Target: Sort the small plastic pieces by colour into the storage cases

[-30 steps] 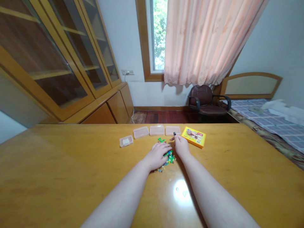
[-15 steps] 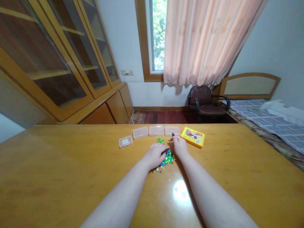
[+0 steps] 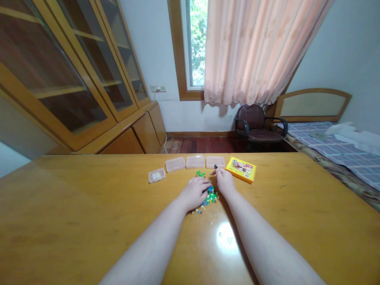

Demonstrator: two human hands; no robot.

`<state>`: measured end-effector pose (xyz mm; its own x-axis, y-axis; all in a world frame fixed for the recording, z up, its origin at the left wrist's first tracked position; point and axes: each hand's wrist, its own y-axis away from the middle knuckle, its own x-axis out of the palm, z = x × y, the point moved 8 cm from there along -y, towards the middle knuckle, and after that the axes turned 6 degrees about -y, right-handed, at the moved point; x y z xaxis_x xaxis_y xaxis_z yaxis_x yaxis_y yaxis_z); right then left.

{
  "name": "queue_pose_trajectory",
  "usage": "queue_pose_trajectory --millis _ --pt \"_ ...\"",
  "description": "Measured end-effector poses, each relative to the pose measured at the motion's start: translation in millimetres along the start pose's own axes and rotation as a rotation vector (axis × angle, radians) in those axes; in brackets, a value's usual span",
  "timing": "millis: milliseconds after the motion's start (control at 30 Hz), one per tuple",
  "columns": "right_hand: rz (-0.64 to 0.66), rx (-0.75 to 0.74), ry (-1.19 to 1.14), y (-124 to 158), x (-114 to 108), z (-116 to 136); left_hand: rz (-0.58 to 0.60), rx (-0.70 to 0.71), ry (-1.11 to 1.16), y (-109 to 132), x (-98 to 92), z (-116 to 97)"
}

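My left hand (image 3: 194,191) lies palm down on a heap of small coloured pieces (image 3: 209,197), mostly green and blue, its fingers stretched over them. Just to the right, my right hand (image 3: 225,181) rests on the table with thumb and forefinger pinched together near a few green pieces (image 3: 200,173). What the pinch holds is too small to make out. A row of shallow clear plastic boxes (image 3: 195,161) stands just beyond the hands. A yellow box (image 3: 240,169) lies to the right of them.
A wide wooden table (image 3: 74,206) carries everything. A fourth small clear box (image 3: 156,175) sits apart at the left. Beyond the table are a glass-fronted cabinet (image 3: 74,75), a dark armchair (image 3: 257,124), a curtained window and a bed (image 3: 335,146).
Both hands stay on the heap with only slight shifts of the fingers. The view has drifted a little.
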<state>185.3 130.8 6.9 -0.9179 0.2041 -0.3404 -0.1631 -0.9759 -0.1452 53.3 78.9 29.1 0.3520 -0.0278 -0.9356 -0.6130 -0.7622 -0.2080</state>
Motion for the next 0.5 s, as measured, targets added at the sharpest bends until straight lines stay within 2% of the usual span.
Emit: queue_pose_trajectory --millis 333,400,500 --pt "0.0 0.01 0.002 2 0 3 -0.13 -0.216 -0.048 1 -15.6 19" --pt "-0.002 0.012 -0.003 2 0 3 -0.133 -0.197 -0.03 1 -18.3 16" --pt "0.001 0.012 -0.012 2 0 2 -0.097 -0.09 0.012 1 -16.2 5"
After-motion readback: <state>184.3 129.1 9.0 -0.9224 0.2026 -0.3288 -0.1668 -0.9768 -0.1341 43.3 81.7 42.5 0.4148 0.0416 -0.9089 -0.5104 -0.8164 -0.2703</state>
